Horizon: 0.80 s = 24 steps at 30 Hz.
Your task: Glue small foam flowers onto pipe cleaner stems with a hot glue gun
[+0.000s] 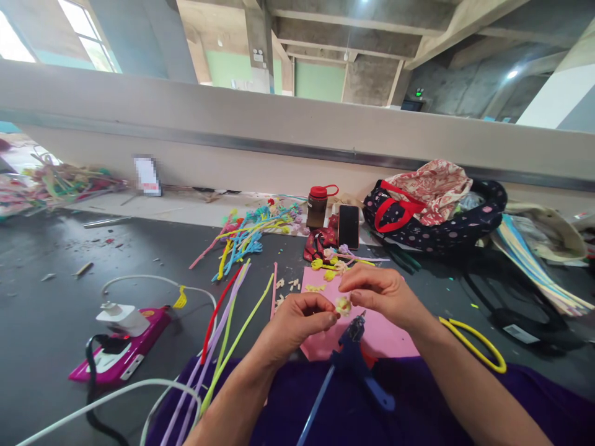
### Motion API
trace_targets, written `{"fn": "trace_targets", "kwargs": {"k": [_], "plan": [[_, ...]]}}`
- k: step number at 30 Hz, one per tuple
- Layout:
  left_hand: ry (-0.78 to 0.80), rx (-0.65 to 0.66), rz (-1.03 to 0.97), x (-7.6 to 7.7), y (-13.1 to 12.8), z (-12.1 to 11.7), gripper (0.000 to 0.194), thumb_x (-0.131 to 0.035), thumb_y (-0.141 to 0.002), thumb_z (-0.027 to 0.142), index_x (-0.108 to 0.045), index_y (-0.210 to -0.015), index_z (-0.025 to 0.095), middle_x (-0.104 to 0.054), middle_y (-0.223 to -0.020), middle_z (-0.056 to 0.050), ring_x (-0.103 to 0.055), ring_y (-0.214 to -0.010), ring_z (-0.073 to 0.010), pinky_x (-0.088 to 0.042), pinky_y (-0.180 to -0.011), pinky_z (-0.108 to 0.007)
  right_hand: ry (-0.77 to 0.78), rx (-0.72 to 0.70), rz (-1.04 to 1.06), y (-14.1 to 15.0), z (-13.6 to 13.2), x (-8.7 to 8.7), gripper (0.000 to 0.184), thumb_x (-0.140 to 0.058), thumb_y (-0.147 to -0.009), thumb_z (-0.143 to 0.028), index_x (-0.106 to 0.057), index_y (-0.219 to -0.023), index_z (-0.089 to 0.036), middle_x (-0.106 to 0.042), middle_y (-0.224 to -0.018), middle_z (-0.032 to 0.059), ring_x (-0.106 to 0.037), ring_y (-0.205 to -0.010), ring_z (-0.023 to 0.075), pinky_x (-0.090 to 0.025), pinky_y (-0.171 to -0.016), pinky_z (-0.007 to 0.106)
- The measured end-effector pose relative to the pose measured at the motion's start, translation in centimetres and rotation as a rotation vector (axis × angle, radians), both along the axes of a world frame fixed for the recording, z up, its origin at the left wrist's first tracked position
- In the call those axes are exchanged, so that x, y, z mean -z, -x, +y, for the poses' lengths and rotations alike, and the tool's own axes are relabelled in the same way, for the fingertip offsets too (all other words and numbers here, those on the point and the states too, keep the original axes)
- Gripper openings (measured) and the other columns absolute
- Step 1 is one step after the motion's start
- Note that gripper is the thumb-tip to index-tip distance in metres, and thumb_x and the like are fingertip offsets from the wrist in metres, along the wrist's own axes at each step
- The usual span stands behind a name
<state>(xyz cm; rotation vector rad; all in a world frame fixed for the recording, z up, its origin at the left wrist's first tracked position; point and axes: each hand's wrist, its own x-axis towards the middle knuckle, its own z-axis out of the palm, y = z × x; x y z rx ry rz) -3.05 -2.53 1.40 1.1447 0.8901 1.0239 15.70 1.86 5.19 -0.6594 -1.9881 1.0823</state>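
Observation:
A small cream-yellow flower [343,306], apparently of fuzzy pipe cleaner, is held up between my two hands. My left hand [302,322] is closed, its thumb and forefinger pinching the flower's left edge. From the other side, the bent thumb and fingers of my right hand [385,296] close on the flower's right and upper edge. Just below them a blue hot glue gun [353,353] points its nozzle up, with a glue stick [316,404] out of its back end. Under the hands lies a pink sheet [390,334].
Loose pipe cleaners [232,319] lie left of my hands, beside a magenta power strip [139,337] with cables. Finished-looking stems [260,229] are piled behind. A red-lidded bottle [317,207], a phone [348,227] and a dotted bag [437,226] stand along the back. A yellow loop [474,344] is on the right.

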Motion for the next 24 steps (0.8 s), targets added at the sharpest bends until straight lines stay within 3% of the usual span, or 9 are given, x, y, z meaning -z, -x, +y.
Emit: {"fn": "trace_targets", "kwargs": {"k": [15, 20, 24], "plan": [[-0.033, -0.035, 0.011, -0.04, -0.17, 0.04, 0.005, -0.068, -0.066, 0.019, -0.067, -0.065, 0.015, -0.056, -0.058, 0.002, -0.046, -0.056, -0.0081, -0.033, -0.058, -0.022, 0.075, -0.01, -0.01, 0.42, -0.09, 0.7, 0.014, -0.062, -0.077, -0.024, -0.067, -0.088, -0.019, -0.061, -0.092, 0.0052, -0.057, -0.081, 0.0162, -0.044, -0.066, 0.027], [0.082, -0.004, -0.176, 0.01, 0.09, 0.05, 0.007, -0.068, -0.065, 0.019, -0.065, -0.062, 0.013, -0.058, -0.058, -0.001, -0.048, -0.054, -0.0089, -0.035, -0.057, -0.022, 0.142, 0.004, 0.064, 0.3, 0.09, 0.72, 0.021, -0.057, -0.08, -0.033, -0.066, -0.091, -0.018, -0.06, -0.091, 0.0043, -0.054, -0.06, 0.0094, -0.041, -0.052, 0.022], [0.167, 0.05, -0.354, -0.03, 0.63, 0.06, 0.011, -0.065, -0.068, 0.021, -0.065, -0.065, 0.011, -0.057, -0.05, -0.003, -0.05, -0.052, -0.011, -0.036, -0.056, -0.023, 0.169, 0.043, 0.103, 0.3, 0.14, 0.61, 0.022, -0.054, -0.082, -0.035, -0.066, -0.089, -0.017, -0.061, -0.087, 0.0041, -0.053, -0.055, 0.0083, -0.038, -0.046, 0.02]]}}
